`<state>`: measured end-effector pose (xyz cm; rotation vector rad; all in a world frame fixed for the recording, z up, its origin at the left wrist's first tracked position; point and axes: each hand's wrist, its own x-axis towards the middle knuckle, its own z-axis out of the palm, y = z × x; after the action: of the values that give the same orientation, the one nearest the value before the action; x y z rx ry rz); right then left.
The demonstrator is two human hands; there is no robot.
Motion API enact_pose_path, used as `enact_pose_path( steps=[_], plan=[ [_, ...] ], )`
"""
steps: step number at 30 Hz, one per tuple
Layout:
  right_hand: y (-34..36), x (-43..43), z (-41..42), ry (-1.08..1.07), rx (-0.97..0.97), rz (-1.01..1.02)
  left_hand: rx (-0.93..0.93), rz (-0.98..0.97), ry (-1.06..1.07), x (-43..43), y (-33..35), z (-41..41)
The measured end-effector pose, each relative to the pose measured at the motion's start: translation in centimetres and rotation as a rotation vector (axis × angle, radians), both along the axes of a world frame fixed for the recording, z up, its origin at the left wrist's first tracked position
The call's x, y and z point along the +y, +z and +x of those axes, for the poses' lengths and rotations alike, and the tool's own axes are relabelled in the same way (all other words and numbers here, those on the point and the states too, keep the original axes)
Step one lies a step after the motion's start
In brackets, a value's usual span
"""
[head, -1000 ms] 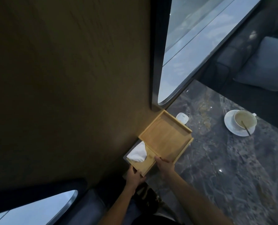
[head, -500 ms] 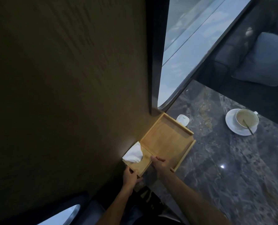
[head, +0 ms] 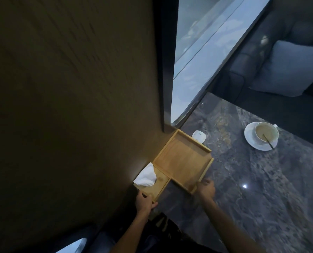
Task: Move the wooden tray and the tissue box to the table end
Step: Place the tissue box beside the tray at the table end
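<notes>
A square wooden tray (head: 184,160) with low rims lies empty on the dark marble table (head: 252,189), pushed against the wall. Beside its near left corner sits a wooden tissue box (head: 156,188) with a white tissue (head: 145,177) sticking up. My left hand (head: 144,202) grips the near corner of the tissue box. At the tray's near right corner, my right hand (head: 206,189) holds the rim.
A small white device (head: 199,136) lies just beyond the tray's far rim. Further right stands a white cup (head: 266,133) with a spoon on a saucer (head: 250,141). A brown wall runs along the left, a window behind. A sofa with a cushion (head: 289,68) lies past the table.
My right hand has shifted from the tray's near edge beside the tissue box to its near right corner. The tray and box sit slightly apart at the near side now.
</notes>
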<state>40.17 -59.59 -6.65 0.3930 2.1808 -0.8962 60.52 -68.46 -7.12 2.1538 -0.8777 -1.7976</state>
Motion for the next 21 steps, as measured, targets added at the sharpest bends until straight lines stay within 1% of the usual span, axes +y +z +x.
enact_pose_path(
  steps=[1, 4, 10, 14, 17, 21],
  plan=[
    [-0.5, 0.4, -0.3, -0.019, -0.044, -0.012, -0.006, -0.001, -0.001, 0.0, 0.1, 0.0],
    [0.3, 0.2, 0.0, 0.057, -0.194, -0.140, -0.009, 0.008, -0.007, 0.0, 0.4, 0.0],
    [-0.8, -0.6, 0.8, -0.104, -0.224, -0.195, -0.038, 0.008, -0.008, 0.1, 0.3, -0.2],
    [-0.3, -0.3, 1.1, -0.142, -0.259, -0.237, -0.056, 0.002, -0.019, 0.3, 0.3, -0.3],
    [-0.6, -0.2, 0.9, -0.121, -0.239, -0.240, -0.071, -0.010, -0.028, 0.1, 0.4, -0.5],
    [-1.7, 0.9, 0.4, 0.028, -0.251, -0.216, -0.050, 0.005, -0.080, -0.1, 1.3, -0.3]
  ],
)
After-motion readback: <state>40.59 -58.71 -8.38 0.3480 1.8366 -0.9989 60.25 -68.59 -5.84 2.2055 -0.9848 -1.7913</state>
